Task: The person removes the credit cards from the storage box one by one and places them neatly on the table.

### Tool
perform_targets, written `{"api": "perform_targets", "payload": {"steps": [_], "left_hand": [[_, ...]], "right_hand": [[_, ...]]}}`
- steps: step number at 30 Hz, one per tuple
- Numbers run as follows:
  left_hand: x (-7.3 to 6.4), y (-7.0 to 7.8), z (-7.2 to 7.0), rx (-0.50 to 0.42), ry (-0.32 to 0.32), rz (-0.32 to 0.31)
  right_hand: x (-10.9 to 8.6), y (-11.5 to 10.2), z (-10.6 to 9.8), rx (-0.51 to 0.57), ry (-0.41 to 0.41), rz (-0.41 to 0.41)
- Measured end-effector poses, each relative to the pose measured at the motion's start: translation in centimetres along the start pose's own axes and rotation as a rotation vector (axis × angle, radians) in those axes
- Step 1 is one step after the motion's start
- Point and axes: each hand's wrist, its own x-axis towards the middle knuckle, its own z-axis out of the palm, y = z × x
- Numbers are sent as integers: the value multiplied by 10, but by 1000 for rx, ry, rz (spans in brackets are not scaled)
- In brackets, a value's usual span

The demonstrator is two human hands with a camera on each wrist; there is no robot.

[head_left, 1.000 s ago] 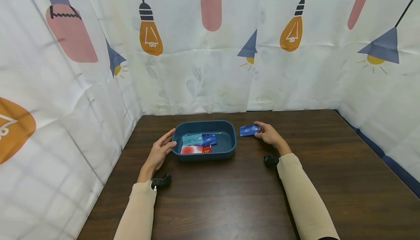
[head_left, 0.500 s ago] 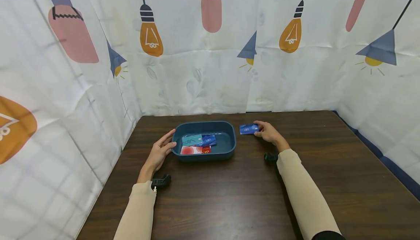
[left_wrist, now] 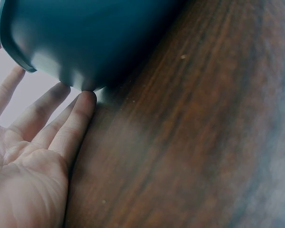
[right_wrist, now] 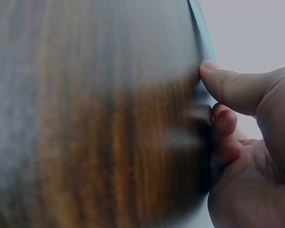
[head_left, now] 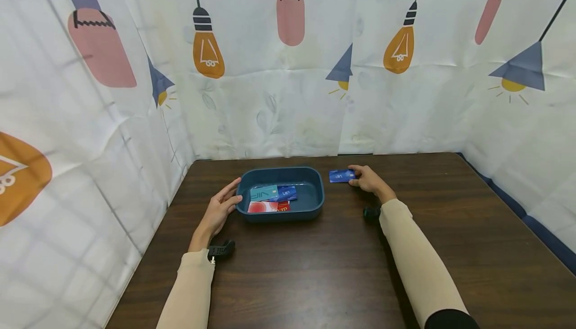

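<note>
A blue basin (head_left: 312,214) stands on the table, with my left hand (head_left: 219,211) at its left side. The fingers of that hand are fairly straight and touch the basin's outer wall (left_wrist: 99,38), as the left wrist view also shows. In the basin lie a teal card (head_left: 263,192), a blue card (head_left: 287,192), a red-and-white card (head_left: 262,207) and a red card (head_left: 283,206). To the basin's right, my right hand (head_left: 369,181) holds another blue card (head_left: 340,176) by its right end, thumb at the near edge, fingers at the far edge. The card appears flat on the table.
The dark wood table (head_left: 288,279) spreads out around the basin. A white curtain (head_left: 279,94) printed with lamps hangs behind the table and along both sides. Dark wrist devices (head_left: 221,250) sit under both wrists.
My right hand and the blue card it holds have shifted very slightly away from me, and the card looks flatter. My left hand and the basin stay in place.
</note>
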Motion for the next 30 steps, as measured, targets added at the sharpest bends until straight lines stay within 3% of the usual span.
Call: {"api": "perform_targets", "payload": {"steps": [17,30], "left_hand": [[0,-1,0,-12,-6,12],[-1,0,-1,-12,-1,1]], "right_hand": [[7,-5,-6,-90,-53,11],[9,-7,-4,-94,-52,27]]}}
